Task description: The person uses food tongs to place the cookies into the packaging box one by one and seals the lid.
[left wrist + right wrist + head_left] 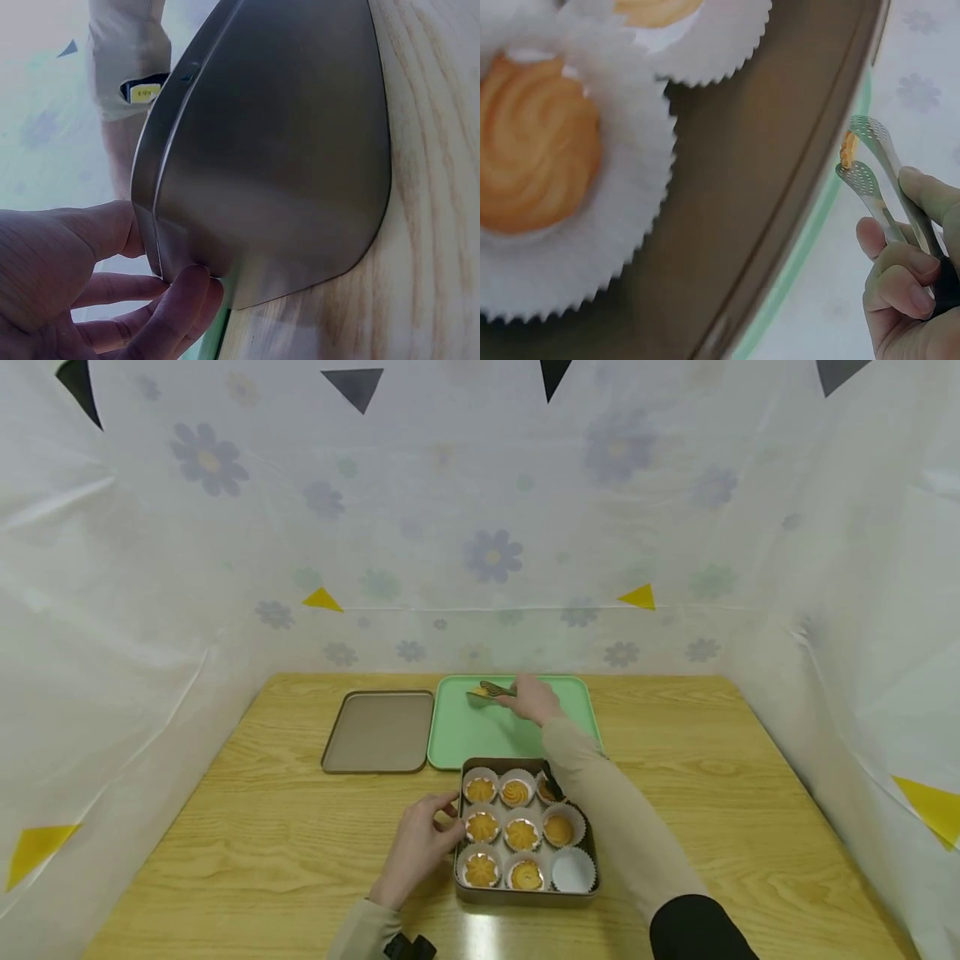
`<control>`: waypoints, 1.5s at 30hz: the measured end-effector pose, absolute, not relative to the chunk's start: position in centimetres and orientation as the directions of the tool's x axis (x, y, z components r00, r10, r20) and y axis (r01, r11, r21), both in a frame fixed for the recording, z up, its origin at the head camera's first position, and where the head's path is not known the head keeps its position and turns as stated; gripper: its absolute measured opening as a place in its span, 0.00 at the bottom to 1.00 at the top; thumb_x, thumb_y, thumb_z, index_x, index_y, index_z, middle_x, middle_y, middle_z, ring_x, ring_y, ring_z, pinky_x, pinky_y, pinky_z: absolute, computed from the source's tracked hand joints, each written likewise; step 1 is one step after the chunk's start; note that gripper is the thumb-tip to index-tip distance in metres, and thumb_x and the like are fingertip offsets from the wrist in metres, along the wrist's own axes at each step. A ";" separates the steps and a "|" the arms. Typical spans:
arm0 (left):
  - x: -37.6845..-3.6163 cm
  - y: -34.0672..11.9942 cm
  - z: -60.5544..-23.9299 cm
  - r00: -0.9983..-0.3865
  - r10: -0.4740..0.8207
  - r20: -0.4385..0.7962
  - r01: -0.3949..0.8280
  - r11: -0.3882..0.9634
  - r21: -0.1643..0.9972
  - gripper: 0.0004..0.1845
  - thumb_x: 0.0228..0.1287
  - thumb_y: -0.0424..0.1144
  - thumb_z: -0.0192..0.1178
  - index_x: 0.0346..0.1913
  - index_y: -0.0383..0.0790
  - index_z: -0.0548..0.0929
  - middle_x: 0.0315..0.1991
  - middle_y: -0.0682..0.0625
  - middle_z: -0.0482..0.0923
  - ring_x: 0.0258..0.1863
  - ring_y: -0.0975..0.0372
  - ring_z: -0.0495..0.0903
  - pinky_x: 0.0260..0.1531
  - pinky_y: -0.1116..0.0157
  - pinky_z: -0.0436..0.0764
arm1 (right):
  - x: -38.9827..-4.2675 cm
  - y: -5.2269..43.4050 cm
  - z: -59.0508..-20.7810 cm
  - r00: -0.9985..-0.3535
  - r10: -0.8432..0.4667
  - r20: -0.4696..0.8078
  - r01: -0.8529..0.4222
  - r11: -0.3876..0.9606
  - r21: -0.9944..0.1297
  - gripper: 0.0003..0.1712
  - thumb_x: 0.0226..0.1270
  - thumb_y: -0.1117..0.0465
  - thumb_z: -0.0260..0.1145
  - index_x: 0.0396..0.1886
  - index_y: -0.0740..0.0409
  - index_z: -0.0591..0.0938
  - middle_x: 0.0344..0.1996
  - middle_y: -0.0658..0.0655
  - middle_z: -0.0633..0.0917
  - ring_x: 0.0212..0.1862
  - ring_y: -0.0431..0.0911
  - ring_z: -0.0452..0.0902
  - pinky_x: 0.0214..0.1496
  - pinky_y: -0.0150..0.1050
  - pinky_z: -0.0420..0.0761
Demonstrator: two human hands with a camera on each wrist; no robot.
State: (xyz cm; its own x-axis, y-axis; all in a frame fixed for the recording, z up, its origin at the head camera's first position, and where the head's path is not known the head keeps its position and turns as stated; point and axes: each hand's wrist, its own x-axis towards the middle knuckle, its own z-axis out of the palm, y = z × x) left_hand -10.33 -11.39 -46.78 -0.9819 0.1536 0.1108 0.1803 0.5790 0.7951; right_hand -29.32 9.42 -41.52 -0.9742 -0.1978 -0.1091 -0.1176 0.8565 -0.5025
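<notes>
A square metal tin [525, 893] near the table's front holds white paper cups with swirled cookies [521, 833]; one front-right cup [573, 870] is empty. My left hand [420, 847] grips the tin's left wall [270, 165], thumb and fingers on its corner. My right hand [534, 700] reaches over the green tray [510, 735] and grips metal tongs [495, 691]. The tongs' perforated tips [861, 154] pinch a cookie [847, 148] above the tray's far edge. In the right wrist view the tin's rim and two filled cups [547, 150] fill the left.
The tin's lid [379, 731] lies left of the green tray on the wooden table [262, 827]. White flowered plastic sheeting [487, 527] walls the table at the back and both sides.
</notes>
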 end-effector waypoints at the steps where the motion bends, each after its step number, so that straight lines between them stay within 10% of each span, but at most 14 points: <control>1: -10.3 -11.4 -46.8 -0.982 0.154 0.111 0.180 0.579 0.795 0.26 0.56 0.31 0.63 0.60 0.27 0.80 0.40 0.40 0.85 0.27 0.64 0.84 0.24 0.74 0.81 | -29.2 9.7 -41.4 -0.973 -0.206 -0.107 -0.124 0.853 -0.506 0.31 0.74 0.48 0.61 0.64 0.68 0.77 0.62 0.68 0.81 0.49 0.57 0.86 0.50 0.50 0.86; 8: -10.3 -11.4 -46.7 -0.982 0.150 0.115 0.182 0.581 0.794 0.26 0.56 0.30 0.63 0.60 0.26 0.80 0.39 0.40 0.85 0.26 0.65 0.83 0.23 0.74 0.80 | -28.2 11.7 -41.0 -0.966 -0.245 -0.077 -0.168 0.829 -0.534 0.29 0.74 0.48 0.61 0.60 0.69 0.81 0.57 0.70 0.83 0.42 0.53 0.85 0.45 0.47 0.85; 13: -10.4 -11.4 -46.7 -0.985 0.142 0.098 0.163 0.587 0.793 0.26 0.57 0.31 0.63 0.60 0.27 0.80 0.40 0.40 0.85 0.27 0.65 0.83 0.23 0.74 0.80 | -27.5 12.7 -41.4 -0.955 -0.289 -0.063 -0.200 0.788 -0.582 0.23 0.73 0.50 0.63 0.50 0.66 0.87 0.20 0.60 0.83 0.17 0.39 0.61 0.26 0.35 0.69; 19: -10.3 -11.4 -46.7 -0.985 0.148 0.093 0.164 0.591 0.790 0.26 0.57 0.31 0.63 0.60 0.27 0.80 0.40 0.40 0.85 0.27 0.64 0.83 0.23 0.75 0.80 | -26.0 13.6 -41.6 -0.939 -0.343 -0.034 -0.248 0.741 -0.625 0.21 0.73 0.51 0.63 0.43 0.66 0.89 0.09 0.45 0.65 0.15 0.39 0.55 0.24 0.33 0.64; 28: -10.3 -11.3 -46.8 -0.984 0.151 0.096 0.167 0.583 0.795 0.26 0.57 0.31 0.63 0.60 0.27 0.80 0.40 0.39 0.85 0.27 0.64 0.83 0.22 0.75 0.80 | -23.5 15.4 -40.4 -0.925 -0.380 0.016 -0.304 0.713 -0.632 0.20 0.73 0.52 0.63 0.49 0.65 0.88 0.30 0.63 0.88 0.22 0.42 0.67 0.30 0.35 0.70; 38: -10.2 -11.4 -46.7 -0.985 0.148 0.093 0.163 0.582 0.797 0.26 0.57 0.31 0.63 0.60 0.27 0.80 0.40 0.39 0.84 0.28 0.63 0.83 0.23 0.75 0.80 | -20.3 18.4 -39.4 -0.910 -0.414 0.005 -0.313 0.682 -0.661 0.26 0.72 0.51 0.64 0.59 0.68 0.82 0.47 0.65 0.88 0.26 0.42 0.69 0.34 0.37 0.73; 45: -10.1 -11.4 -46.8 -0.984 0.146 0.098 0.166 0.593 0.788 0.26 0.57 0.31 0.63 0.60 0.27 0.80 0.41 0.39 0.84 0.28 0.63 0.83 0.24 0.75 0.80 | -18.5 20.8 -39.4 -0.875 -0.482 0.036 -0.382 0.645 -0.662 0.25 0.73 0.52 0.63 0.58 0.66 0.83 0.56 0.68 0.85 0.53 0.59 0.84 0.52 0.52 0.85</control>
